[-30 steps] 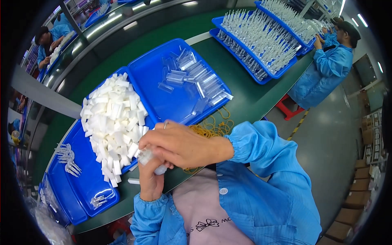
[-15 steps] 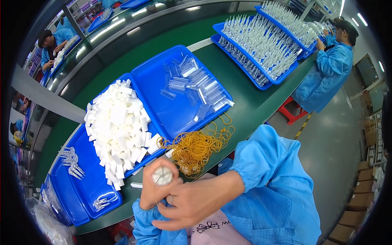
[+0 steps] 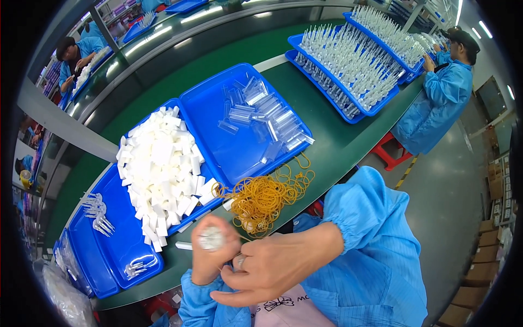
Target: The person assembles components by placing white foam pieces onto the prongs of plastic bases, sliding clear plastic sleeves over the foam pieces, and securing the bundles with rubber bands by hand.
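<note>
a single fisheye view looks steeply down from the wearer's head, close above both hands (image 3: 275, 262) and green bench (image 3: 332, 136).

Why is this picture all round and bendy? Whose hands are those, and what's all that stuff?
There's no robot here, just a person's own bare hands. A very wide camera on their head looks down, and that makes straight edges bend. The left hand grips a whitish round bundle, too blurry to tell exactly what. The right hand is close beside it, fingers bent. On the green table lie tangled yellow bands. Behind them is a blue tray with clear plastic pieces in it, and next to that a big heap of white blocks.
</note>
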`<state>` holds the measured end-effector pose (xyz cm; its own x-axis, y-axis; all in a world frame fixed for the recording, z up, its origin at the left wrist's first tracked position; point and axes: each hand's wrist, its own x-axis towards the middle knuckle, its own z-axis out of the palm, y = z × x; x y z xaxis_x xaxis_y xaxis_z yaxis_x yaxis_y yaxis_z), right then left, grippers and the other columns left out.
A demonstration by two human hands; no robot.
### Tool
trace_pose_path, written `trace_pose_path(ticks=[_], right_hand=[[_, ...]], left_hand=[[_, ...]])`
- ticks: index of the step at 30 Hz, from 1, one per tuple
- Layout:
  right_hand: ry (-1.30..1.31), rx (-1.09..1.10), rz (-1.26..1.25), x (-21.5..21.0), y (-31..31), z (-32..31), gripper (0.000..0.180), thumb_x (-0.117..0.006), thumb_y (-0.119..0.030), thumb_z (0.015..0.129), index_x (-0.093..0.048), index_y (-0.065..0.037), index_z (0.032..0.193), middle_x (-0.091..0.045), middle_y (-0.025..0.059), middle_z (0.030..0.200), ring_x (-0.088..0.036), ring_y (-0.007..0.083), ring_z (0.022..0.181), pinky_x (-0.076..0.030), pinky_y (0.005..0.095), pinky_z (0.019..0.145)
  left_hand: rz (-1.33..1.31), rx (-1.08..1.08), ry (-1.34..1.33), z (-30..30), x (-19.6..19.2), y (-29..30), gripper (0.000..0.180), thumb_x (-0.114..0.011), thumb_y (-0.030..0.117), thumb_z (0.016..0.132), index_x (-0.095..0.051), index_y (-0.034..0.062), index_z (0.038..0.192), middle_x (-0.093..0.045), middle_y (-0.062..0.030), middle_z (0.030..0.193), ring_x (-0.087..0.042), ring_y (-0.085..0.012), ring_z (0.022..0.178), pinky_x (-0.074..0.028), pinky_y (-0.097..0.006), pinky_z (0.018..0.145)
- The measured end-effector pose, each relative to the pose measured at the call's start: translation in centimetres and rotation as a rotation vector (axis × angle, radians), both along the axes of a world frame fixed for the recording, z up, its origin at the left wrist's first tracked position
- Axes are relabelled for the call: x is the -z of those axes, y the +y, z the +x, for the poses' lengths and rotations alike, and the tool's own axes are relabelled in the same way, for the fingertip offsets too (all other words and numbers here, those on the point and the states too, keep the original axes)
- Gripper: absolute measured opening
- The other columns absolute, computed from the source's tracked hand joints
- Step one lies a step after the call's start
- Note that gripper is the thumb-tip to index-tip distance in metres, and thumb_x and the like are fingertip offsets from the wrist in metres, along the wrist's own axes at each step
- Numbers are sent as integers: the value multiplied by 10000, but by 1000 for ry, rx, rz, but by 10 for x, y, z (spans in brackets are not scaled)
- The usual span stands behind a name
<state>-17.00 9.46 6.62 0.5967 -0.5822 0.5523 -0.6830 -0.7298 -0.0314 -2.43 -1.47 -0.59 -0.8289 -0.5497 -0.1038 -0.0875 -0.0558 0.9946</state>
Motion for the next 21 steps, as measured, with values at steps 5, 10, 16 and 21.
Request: trace_pose_path(ticks=[5,10,16,21], right_hand=[[-54,439,184,11,-5,-18,271,-604,-200,784,-594,-88,1030,-516,58,796,-534,177,665,-420,284,531],[-627,-139,427,26,-23,-20,187,-674,-204,798,-535,-83,831,-489,94,790,-531,257,833,-429,327,758],[-1643,-634,1221,15,-45,-37,382,-627,-161,896,-523,-9,1231,-576,80,1143,-577,161,972,-468,329,896],[-1703,-622,1377,27,-63,-38,760,-606,-91,877,-173,-103,1501,-236,148,1519,-622,178,906,-557,294,755]], left_hand=[[762,-54,647,19,-3,-12,411,-784,142,739,-402,150,891,-457,-1,713,-453,-149,604,-417,-298,521],[1192,-210,910,5,12,-33,406,-717,368,830,-439,132,1009,-414,-1,766,-383,-131,670,-369,-269,626],[658,-308,902,-4,-5,-7,448,-714,414,823,-440,128,1033,-441,16,806,-446,-121,739,-418,-265,667],[-328,-523,543,-7,-7,-12,745,-707,618,737,-401,88,1162,-503,-28,807,-496,-131,735,-419,-277,677]])
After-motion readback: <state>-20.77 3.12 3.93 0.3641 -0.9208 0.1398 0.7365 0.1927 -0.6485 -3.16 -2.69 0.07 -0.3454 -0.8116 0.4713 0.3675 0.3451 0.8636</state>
